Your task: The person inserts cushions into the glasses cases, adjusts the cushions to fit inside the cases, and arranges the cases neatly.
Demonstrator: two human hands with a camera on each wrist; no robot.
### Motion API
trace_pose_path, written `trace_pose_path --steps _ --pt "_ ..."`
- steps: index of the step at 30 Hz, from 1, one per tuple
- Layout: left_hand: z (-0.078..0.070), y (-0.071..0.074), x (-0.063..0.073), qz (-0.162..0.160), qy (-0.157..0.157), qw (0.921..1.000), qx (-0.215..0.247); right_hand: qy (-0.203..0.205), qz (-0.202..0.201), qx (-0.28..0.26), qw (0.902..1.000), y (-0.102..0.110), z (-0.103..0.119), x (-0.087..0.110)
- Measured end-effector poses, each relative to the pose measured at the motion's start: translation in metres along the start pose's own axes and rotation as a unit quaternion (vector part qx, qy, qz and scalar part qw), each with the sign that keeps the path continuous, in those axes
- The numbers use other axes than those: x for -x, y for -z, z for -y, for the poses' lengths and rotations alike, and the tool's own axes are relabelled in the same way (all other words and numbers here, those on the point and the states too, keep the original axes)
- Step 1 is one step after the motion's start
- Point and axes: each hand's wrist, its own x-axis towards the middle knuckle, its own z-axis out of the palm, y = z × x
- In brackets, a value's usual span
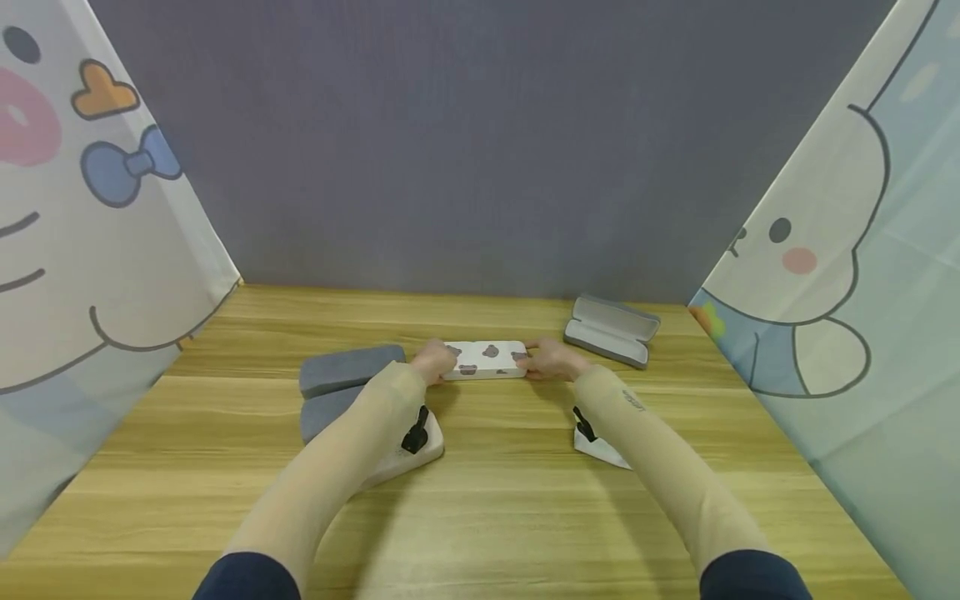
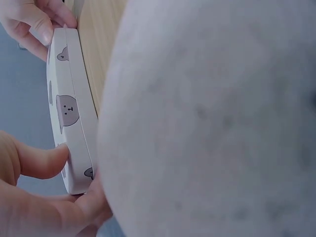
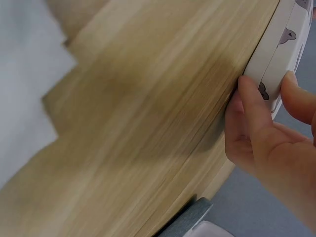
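A closed white glasses case with a bear pattern [image 1: 486, 360] lies crosswise at the middle of the wooden table. My left hand [image 1: 432, 362] pinches its left end, and my right hand [image 1: 553, 360] pinches the right end. In the left wrist view, the left thumb [image 2: 47, 160] presses the lid of the case [image 2: 67, 111] while fingers reach under its lower edge. The right wrist view shows the right hand [image 3: 276, 143] with thumb on the lid and fingertips at the bottom half. A thin seam runs along the side of the case. Whether it is slightly raised I cannot tell.
Two blue-grey cases [image 1: 351, 369] lie at the left, partly behind the left forearm. An open grey glasses case [image 1: 611, 331] stands at the back right. Under each forearm shows a white thing with a black clip [image 1: 415, 432]. A grey wall [image 1: 465, 150] closes the back.
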Motion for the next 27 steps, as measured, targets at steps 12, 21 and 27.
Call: trace_pose_path --steps 12,21,27 --pt "-0.002 0.007 -0.003 -0.006 -0.008 0.9970 -0.076 -0.028 0.001 -0.017 0.9995 -0.003 0.040 0.041" --pt "-0.026 0.009 0.007 -0.083 -0.102 0.9762 -0.173 0.005 0.037 -0.057 0.9977 0.027 0.011 0.051" --pt "-0.047 -0.009 -0.009 -0.123 -0.123 0.9821 -0.072 -0.011 0.025 -0.023 0.9994 0.054 -0.003 0.073"
